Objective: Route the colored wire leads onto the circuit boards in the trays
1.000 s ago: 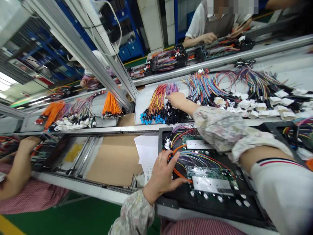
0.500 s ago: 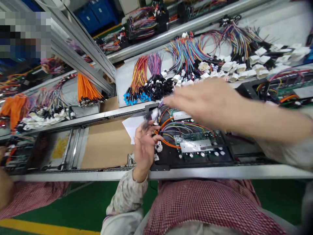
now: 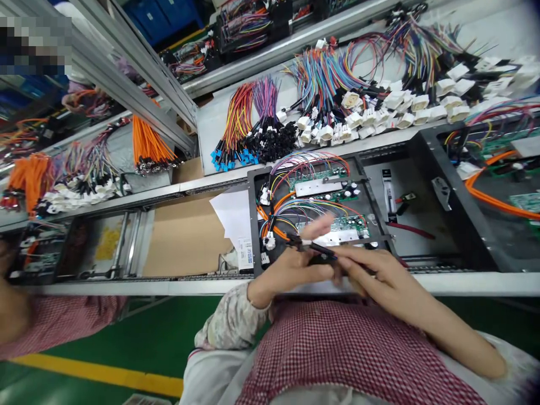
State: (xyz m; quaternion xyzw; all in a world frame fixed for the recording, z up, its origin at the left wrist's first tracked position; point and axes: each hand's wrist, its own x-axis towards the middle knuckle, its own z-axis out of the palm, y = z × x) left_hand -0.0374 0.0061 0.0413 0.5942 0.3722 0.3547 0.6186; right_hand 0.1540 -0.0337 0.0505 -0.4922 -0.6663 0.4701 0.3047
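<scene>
My left hand [image 3: 289,273] is over the front edge of a black metal case [image 3: 251,219], one finger raised and blurred. Its other fingers close on a slender black piece, perhaps a sleeved wire [image 3: 321,248], whose exact kind I cannot make out. From the right, my right hand [image 3: 375,270] pinches toward the same piece's other end. Under and behind the hands, the case holds two green circuit boards with silver heat sinks [image 3: 318,187], joined by bundled colored wires and thick orange cables [image 3: 279,232]. A white connector [image 3: 269,241] lies inside the case's left side.
Wire bundles with white connectors [image 3: 367,118] and red-yellow wires with blue connectors [image 3: 230,160] lie on the shelf behind. Another wired case [image 3: 476,236] stands right. White papers [image 3: 231,211] and cardboard [image 3: 185,236] are left. A co-worker's arm [image 3: 14,298] shows at far left.
My right hand has swung down from above the case to its front edge. My left hand has moved right and toward me, so both hands now meet at the black piece.
</scene>
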